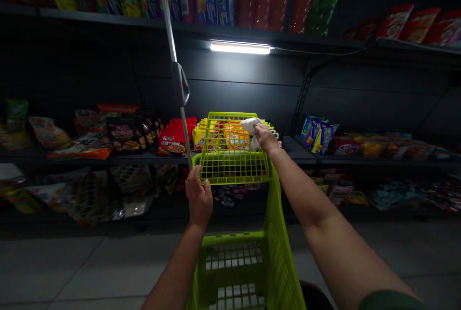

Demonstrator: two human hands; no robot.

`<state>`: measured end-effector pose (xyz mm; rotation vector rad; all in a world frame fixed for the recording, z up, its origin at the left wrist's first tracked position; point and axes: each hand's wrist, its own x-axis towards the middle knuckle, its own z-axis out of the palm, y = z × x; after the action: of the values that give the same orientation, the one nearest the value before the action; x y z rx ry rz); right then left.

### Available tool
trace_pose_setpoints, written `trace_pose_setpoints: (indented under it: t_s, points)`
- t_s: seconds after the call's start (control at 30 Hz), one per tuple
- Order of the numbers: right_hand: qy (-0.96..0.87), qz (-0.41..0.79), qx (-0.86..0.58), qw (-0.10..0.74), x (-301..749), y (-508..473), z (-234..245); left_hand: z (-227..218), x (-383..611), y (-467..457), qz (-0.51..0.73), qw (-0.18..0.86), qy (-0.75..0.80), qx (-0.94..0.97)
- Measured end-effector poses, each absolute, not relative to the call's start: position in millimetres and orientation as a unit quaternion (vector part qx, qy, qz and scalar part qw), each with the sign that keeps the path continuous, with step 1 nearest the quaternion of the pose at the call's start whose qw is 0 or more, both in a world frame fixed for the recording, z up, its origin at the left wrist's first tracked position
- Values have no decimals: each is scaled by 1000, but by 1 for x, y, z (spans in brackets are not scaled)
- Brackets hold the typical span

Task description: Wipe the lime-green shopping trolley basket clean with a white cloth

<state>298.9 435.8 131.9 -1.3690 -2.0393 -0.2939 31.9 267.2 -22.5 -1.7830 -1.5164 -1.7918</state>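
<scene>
A green plastic shopping cart (283, 242) stands in front of me, with a lattice panel (234, 173) upright at its far end. At the panel's lower left corner, my left hand (200, 197) is closed around the cart's edge. My right hand (265, 138) pinches a white cloth (249, 124) against the panel's upper right side. Part of the cloth hangs down over the lattice. Snack packets (236, 134) show through the bars from the shelf behind.
A thin metal pole (169, 26) rises left of the panel. Ahead are dark shelves (302, 157) with red packets (175, 138) and blue packets (317, 134). Bottles (264, 0) stand on the upper shelf, above a lit tube lamp (240, 48). Pale floor tiles (72, 266) lie below.
</scene>
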Motion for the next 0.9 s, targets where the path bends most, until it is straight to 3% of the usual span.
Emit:
trace_pose_setpoints:
  t_s: [0.1, 0.23, 0.4, 0.53, 0.7, 0.8, 0.9]
  points:
    - [-772, -128, -534, 321, 310, 404, 84, -20, 31, 267, -602, 92, -516, -602]
    - [-810, -162, -516, 226, 331, 331, 29, -18, 32, 265, -607, 84, -514, -600]
    - [-842, -135, -509, 114, 326, 279, 28, -19, 37, 263, -621, 68, -507, -594]
    - [-891, -67, -415, 173, 284, 317, 88, -20, 40, 262, -614, 59, -517, -593]
    - [-856, -125, -397, 307, 195, 412, 161, -19, 42, 261, -623, 52, -517, -585]
    - [-830, -118, -438, 324, 143, 439, 156, -19, 40, 264, -625, 56, -512, -587]
    - [-849, -127, -416, 300, 111, 425, 113, -21, 34, 268, -629, 56, -509, -585]
